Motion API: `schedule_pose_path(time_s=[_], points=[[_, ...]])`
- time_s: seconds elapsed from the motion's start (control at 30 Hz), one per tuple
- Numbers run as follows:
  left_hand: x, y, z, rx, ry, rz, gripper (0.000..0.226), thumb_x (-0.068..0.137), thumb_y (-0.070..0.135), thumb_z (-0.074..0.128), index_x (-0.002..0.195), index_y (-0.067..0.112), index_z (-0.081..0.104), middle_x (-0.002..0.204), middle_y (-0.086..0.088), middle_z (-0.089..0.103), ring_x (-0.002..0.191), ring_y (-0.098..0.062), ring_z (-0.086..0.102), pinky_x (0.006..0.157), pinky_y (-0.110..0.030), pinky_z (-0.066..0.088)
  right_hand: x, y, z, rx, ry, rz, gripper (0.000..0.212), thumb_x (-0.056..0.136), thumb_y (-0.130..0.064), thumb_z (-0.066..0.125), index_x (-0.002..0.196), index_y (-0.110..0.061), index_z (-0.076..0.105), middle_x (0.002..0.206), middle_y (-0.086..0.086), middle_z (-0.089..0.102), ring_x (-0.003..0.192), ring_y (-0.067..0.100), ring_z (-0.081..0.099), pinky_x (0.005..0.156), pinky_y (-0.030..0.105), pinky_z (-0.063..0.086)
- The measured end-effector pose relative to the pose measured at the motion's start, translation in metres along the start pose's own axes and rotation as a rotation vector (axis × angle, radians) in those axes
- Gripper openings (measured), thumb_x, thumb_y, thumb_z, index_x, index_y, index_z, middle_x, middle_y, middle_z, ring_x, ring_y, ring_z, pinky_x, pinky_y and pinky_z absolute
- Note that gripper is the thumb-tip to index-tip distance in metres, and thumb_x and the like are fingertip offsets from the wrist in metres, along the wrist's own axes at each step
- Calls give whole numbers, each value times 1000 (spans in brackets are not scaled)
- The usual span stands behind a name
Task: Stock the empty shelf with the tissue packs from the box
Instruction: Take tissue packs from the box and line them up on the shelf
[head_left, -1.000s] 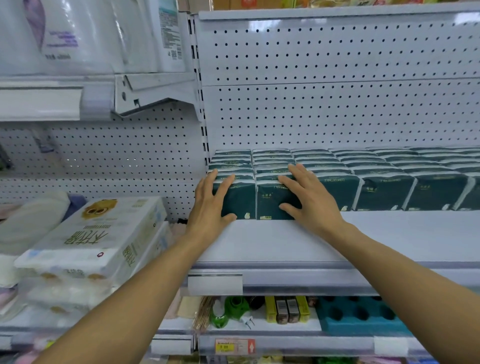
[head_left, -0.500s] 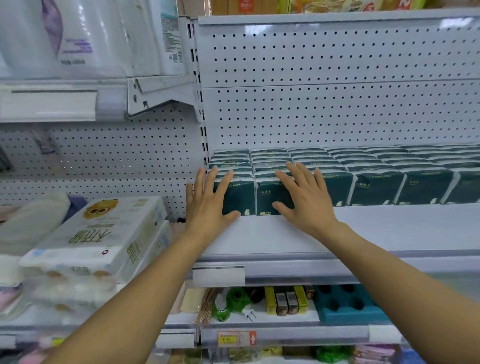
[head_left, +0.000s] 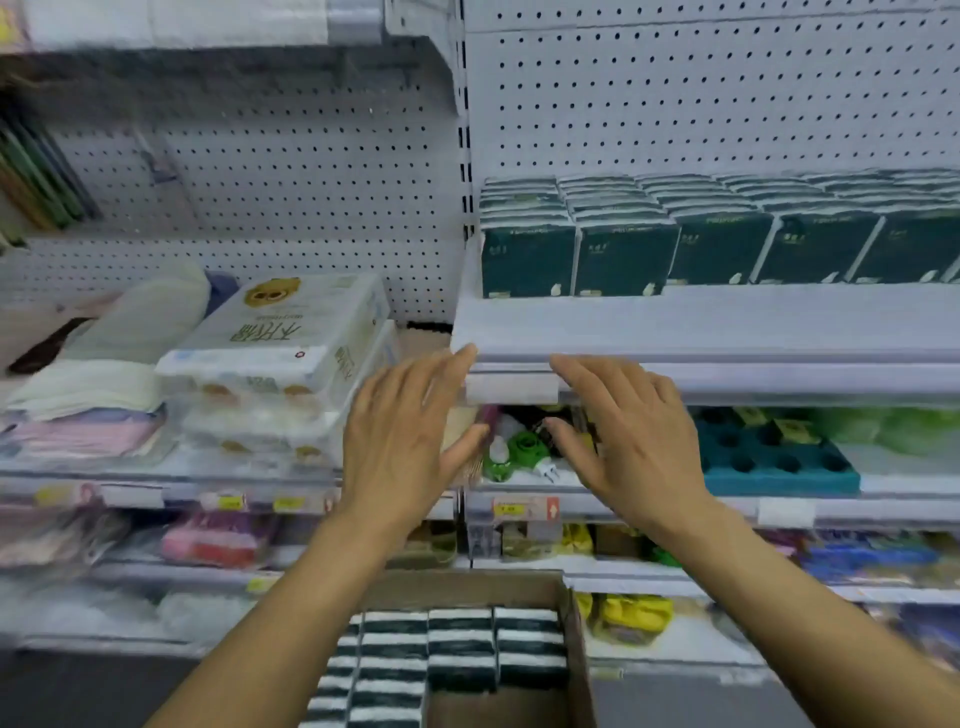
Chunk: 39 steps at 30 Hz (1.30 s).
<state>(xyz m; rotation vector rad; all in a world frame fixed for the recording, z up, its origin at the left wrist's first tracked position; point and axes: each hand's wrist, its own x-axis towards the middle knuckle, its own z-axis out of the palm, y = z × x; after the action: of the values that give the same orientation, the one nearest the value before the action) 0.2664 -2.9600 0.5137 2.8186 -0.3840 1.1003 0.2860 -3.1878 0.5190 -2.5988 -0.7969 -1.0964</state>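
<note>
Dark green tissue packs (head_left: 576, 254) stand in rows along the back of the white shelf (head_left: 727, 325), filling it from the left post to the right edge. My left hand (head_left: 402, 441) and my right hand (head_left: 631, 441) hover in front of the shelf's front edge, fingers spread and straight, holding nothing. Below them a brown cardboard box (head_left: 574, 649) holds several more packs (head_left: 452, 660), seen from the top as dark and white stripes.
White bundles of paper rolls (head_left: 280, 332) and folded cloths (head_left: 104, 364) lie on the lower left shelf. Under the stocked shelf sit a green plug device (head_left: 519, 452) and a teal tray (head_left: 774, 457). Blurred goods fill the lower shelves.
Both hands have come off the front tissue packs and drawn back and down, away from the shelf. The view has tilted down, bringing the box into sight.
</note>
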Motion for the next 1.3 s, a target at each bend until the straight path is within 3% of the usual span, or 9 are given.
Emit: schedule_pose_path(time_s=[0.17,0.3,0.47,0.6,0.67,0.77,1.03,1.17,1.3], points=[[-81,-15,5,-48,-115,-71,62,87,49,56,142,20,48,129,-2,59,115,-23,51,91,-38,42,-62,-49,33,74,-191,-20,44,91,-37,52,130,-16,55,118,4,61,104,26,55,77,37,40],[-134,-20,28,-108,-295,-162,61,87,46,62,141,21,47,126,-1,60,111,-24,56,86,-40,50,-107,-66,72,144,-441,28,43,90,-40,45,126,-20,58,114,1,61,102,26,58,74,37,49],[-200,-21,78,-212,-564,-298,59,89,47,65,141,25,46,127,1,61,110,-24,61,84,-40,53,-165,-66,122,220,-660,147,47,78,-30,76,122,-22,62,109,1,66,96,27,63,66,33,55],[-249,-16,129,-258,-759,-401,50,95,46,56,140,28,47,134,5,55,118,-21,55,89,-38,48,-208,-64,167,212,-897,222,52,83,-33,69,132,-26,54,121,0,60,113,27,56,77,38,53],[-269,-10,154,-277,-848,-437,46,97,44,53,139,29,47,135,6,52,123,-19,50,94,-36,45,-229,-63,190,181,-1081,253,54,91,-34,59,141,-27,42,135,1,50,127,25,45,90,37,47],[-295,-1,193,-255,-981,-409,43,98,41,51,139,30,45,139,6,49,126,-17,47,98,-35,41,-257,-61,223,153,-1295,234,52,92,-26,56,141,-25,39,139,6,43,131,28,38,98,37,45],[-338,-1,254,-70,-1112,-213,58,96,30,51,149,25,28,147,1,34,138,-20,31,117,-38,16,-289,-62,280,-16,-1385,172,44,92,-10,51,135,-10,42,135,12,47,126,30,44,94,41,46],[-338,0,269,12,-1115,-169,62,93,32,54,149,22,27,144,-2,36,134,-21,35,112,-39,23,-298,-67,294,-150,-1358,86,46,92,-12,52,137,-9,41,138,12,44,130,30,38,100,42,38],[-328,8,282,159,-1124,-83,50,90,20,59,137,16,41,132,-5,46,124,-26,40,99,-38,30,-304,-66,301,-192,-1373,68,36,93,-11,51,128,-11,52,133,12,46,127,31,39,95,41,40]])
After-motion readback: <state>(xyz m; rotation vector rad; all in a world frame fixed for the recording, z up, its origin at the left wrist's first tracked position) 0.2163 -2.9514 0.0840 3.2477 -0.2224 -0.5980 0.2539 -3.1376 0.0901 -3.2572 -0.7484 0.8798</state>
